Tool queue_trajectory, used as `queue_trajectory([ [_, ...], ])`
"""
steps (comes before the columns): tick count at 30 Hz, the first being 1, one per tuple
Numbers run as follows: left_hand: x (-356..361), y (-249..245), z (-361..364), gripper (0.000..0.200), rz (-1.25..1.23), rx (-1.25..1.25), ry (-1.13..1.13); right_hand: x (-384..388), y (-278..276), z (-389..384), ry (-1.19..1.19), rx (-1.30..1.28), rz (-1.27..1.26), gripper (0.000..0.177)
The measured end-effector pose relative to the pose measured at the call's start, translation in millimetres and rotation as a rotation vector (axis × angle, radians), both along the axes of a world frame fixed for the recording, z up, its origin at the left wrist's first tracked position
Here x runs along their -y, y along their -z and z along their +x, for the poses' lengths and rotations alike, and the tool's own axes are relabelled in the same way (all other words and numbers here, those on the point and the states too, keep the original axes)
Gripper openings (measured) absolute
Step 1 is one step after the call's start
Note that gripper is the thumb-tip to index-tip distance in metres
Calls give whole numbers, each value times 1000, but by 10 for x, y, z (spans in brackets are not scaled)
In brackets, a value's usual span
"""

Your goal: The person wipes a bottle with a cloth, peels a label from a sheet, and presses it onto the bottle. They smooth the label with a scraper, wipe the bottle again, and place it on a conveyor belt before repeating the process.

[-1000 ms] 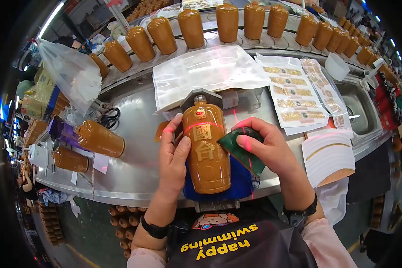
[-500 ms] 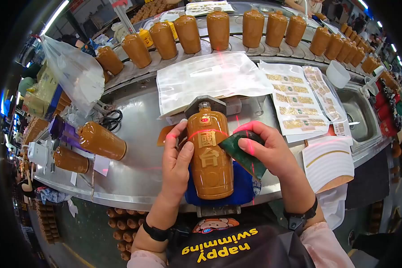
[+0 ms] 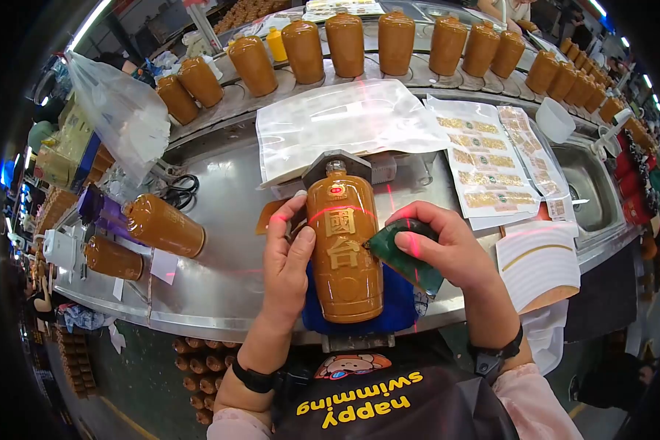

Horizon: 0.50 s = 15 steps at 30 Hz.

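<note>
A glossy brown bottle (image 3: pixel 345 282) with raised gold characters lies on its back, its neck in a dark metal holder (image 3: pixel 317 170) and its lower end over a blue cloth (image 3: pixel 405 301). My left hand (image 3: pixel 286 257) is at the bottle's left side, thumb and fingers apart; whether the fingertips press on it I cannot make out. Between thumb and fingers, my right hand (image 3: pixel 451 249) pinches a dark green flat scraper (image 3: pixel 403 257). The scraper's pointed corner is close to the bottle's right side by the lower character. Red laser lines cross the bottle and my hands.
Several upright brown bottles (image 3: pixel 345 48) line the conveyor (image 3: pixel 235 99) at the back. Two more bottles (image 3: pixel 165 227) lie at left. White film (image 3: pixel 345 121) covers the area behind the holder. Gold label sheets (image 3: pixel 484 161), a sink (image 3: pixel 594 191) and curved white strips (image 3: pixel 539 260) are at right.
My right hand and the scraper have shifted slightly right and down, the scraper's corner moving from the upper character toward the lower one. The conveyor bottles have moved along. My left hand stays about where it was.
</note>
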State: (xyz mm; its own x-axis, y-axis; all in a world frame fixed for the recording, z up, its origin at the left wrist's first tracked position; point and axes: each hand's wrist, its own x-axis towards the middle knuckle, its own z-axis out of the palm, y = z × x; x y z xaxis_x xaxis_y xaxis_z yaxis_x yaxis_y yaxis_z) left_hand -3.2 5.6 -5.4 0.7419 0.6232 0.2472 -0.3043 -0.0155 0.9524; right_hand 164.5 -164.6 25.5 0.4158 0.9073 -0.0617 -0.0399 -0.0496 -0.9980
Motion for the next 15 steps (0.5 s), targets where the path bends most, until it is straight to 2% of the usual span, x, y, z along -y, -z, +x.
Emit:
queue_trajectory([
  [5,7,-15,-7,44,-8,-3,2,-53,-38,-30,7,-82,23,27],
  [15,-4,-23,-9,44,9,-13,-10,-141,-26,-57,112,-107,47,23],
])
